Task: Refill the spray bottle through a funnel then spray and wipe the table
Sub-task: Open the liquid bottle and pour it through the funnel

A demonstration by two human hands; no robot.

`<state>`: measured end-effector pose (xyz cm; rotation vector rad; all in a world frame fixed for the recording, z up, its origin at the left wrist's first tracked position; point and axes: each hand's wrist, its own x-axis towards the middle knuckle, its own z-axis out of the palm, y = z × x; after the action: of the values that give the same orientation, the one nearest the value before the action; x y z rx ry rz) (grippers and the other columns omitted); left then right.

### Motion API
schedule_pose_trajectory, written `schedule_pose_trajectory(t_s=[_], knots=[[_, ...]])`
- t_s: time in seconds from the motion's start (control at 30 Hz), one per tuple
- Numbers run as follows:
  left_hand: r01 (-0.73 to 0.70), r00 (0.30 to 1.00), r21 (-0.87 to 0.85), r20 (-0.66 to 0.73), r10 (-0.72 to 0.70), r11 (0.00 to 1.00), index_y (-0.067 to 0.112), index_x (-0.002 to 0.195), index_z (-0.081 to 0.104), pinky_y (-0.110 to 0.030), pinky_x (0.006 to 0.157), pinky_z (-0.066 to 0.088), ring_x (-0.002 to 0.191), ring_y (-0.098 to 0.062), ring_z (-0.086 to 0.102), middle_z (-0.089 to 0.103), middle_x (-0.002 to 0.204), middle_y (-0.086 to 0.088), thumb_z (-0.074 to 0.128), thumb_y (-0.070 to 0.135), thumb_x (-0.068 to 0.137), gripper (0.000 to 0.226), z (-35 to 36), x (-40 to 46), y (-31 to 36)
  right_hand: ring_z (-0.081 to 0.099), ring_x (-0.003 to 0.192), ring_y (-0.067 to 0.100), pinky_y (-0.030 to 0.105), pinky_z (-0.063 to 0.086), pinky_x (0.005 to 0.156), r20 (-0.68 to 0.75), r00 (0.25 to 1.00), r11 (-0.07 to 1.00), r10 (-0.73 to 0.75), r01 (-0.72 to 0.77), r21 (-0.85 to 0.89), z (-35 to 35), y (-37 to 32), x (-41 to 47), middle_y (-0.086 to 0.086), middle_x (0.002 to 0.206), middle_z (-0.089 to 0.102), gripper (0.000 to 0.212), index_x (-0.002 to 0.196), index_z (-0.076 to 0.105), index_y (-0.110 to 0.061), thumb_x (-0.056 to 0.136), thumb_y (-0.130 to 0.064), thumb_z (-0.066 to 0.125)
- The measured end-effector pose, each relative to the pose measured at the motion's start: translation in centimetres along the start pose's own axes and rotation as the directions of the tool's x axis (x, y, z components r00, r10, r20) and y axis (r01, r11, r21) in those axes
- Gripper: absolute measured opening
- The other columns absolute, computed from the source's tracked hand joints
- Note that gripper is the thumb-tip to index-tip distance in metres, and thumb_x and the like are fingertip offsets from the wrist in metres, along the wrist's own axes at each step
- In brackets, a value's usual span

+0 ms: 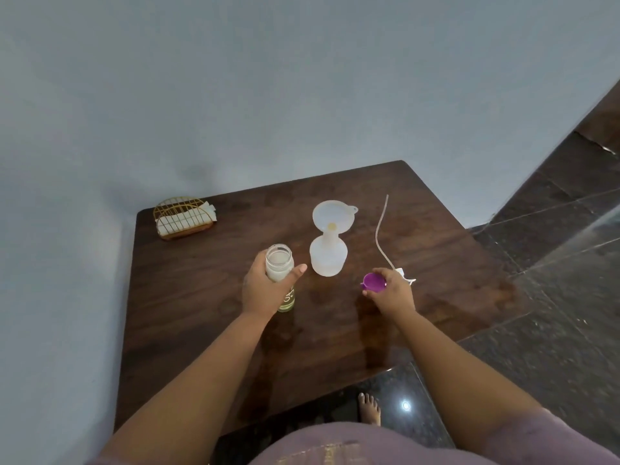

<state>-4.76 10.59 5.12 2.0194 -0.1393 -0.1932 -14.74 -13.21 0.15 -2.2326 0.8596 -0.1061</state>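
Fingers of the left hand (pixel 265 290) are wrapped round an open clear bottle (pixel 280 268), thumb stretched out along its right side; the bottle stands upright on the tabletop (pixel 436 263) near the middle, with its lid off and pale yellowish liquid showing low down beneath the hand. Fingers of the right hand (pixel 392 292) are curled over a purple cap (pixel 374 282), pinching it with its hollow side facing up, just above the wood toward the right edge.

Between the two hands, a little farther back, stands a frosted white spray bottle (pixel 328 258) with a white funnel (pixel 332 214) set in its neck, the funnel leaning toward the back edge. Whether any liquid lies inside that bottle cannot be told.

Right of it, a thin dip tube (pixel 380 229) lies curved on the wood, its near end joined to a white sprayer head (pixel 404 275) mostly hidden behind the right hand.

Near the back left corner sits a gold wire napkin holder (pixel 183 218) with white napkins (pixel 181 219) in it.
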Motion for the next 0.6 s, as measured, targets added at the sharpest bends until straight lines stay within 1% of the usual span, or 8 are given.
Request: schedule_pose_trajectory(t_s=[0.07, 0.1, 0.2, 0.23, 0.3, 0.47, 0.6], knots=[[-0.005, 1.000, 0.004, -0.002, 0.005, 1.000, 0.030, 0.115, 0.055, -0.042, 0.094, 0.052, 0.105, -0.013, 0.060, 0.066, 0.111, 0.008, 0.082, 0.052, 0.066, 0.060, 0.1, 0.0, -0.1, 0.052, 0.111, 0.026, 0.032, 0.044, 0.091, 0.043, 0.998, 0.995, -0.035, 0.039, -0.097, 0.9, 0.9, -0.1, 0.007, 0.120, 0.055, 0.056, 0.118, 0.058, -0.011, 0.068, -0.015, 0.084], [-0.002, 1.000, 0.007, 0.000, 0.002, 1.000, 0.029, 0.116, 0.055, -0.042, 0.094, 0.052, 0.106, -0.013, 0.060, 0.066, 0.112, 0.008, 0.083, 0.049, 0.066, 0.062, 0.1, 0.0, -0.3, 0.051, 0.112, 0.026, 0.033, 0.045, 0.090, 0.051, 0.997, 0.986, -0.051, 0.059, -0.158, 1.2, 1.2, -0.1, 0.006, 0.120, 0.053, 0.055, 0.116, 0.057, -0.013, 0.068, -0.017, 0.084], [0.013, 1.000, 0.024, 0.024, -0.013, 1.000, 0.027, 0.122, 0.054, -0.046, 0.095, 0.052, 0.111, -0.016, 0.060, 0.065, 0.118, 0.005, 0.085, 0.044, 0.066, 0.067, 0.0, 0.1, -1.1, 0.046, 0.114, 0.023, 0.035, 0.044, 0.090, 0.015, 0.993, 0.903, -0.113, 0.109, -0.416, 1.5, 1.5, 0.2, 0.000, 0.120, 0.056, 0.056, 0.117, 0.056, -0.020, 0.070, -0.037, 0.082], [0.009, 0.999, 0.035, 0.032, -0.010, 0.999, 0.027, 0.122, 0.054, -0.046, 0.095, 0.052, 0.112, -0.016, 0.059, 0.064, 0.119, 0.006, 0.086, 0.042, 0.066, 0.066, 0.0, 0.1, -1.4, 0.046, 0.114, 0.023, 0.035, 0.044, 0.090, 0.005, 0.993, 0.887, -0.121, 0.111, -0.448, 1.6, 1.5, 0.4, -0.001, 0.120, 0.057, 0.056, 0.118, 0.056, -0.022, 0.071, -0.042, 0.080], [-0.002, 0.999, 0.060, 0.038, 0.000, 0.998, 0.028, 0.119, 0.055, -0.046, 0.095, 0.052, 0.112, -0.015, 0.059, 0.064, 0.118, 0.007, 0.086, 0.039, 0.066, 0.063, -0.1, 0.1, -1.7, 0.045, 0.114, 0.022, 0.035, 0.043, 0.090, 0.004, 0.994, 0.889, -0.111, 0.101, -0.447, 1.5, 1.5, 0.8, -0.002, 0.120, 0.057, 0.056, 0.118, 0.056, -0.022, 0.072, -0.045, 0.079], [0.005, 0.999, 0.104, 0.038, -0.009, 0.995, 0.029, 0.115, 0.058, -0.044, 0.095, 0.052, 0.109, -0.014, 0.059, 0.064, 0.116, 0.008, 0.086, 0.041, 0.066, 0.058, -0.4, 0.4, -2.0, 0.045, 0.114, 0.022, 0.034, 0.043, 0.090, 0.001, 0.998, 0.879, -0.070, 0.062, -0.473, 1.5, 1.3, 1.4, -0.002, 0.117, 0.060, 0.056, 0.116, 0.058, -0.023, 0.069, -0.047, 0.079], [0.003, 0.998, 0.122, 0.059, -0.010, 0.992, 0.027, 0.120, 0.056, -0.043, 0.096, 0.051, 0.112, -0.014, 0.058, 0.063, 0.120, 0.008, 0.084, 0.041, 0.069, 0.060, -0.2, 0.5, -1.8, 0.044, 0.117, 0.023, 0.035, 0.043, 0.091, 0.003, 0.998, 0.881, -0.061, 0.055, -0.470, 1.4, 0.9, 1.4, -0.001, 0.120, 0.058, 0.060, 0.118, 0.056, -0.023, 0.069, -0.049, 0.079]])
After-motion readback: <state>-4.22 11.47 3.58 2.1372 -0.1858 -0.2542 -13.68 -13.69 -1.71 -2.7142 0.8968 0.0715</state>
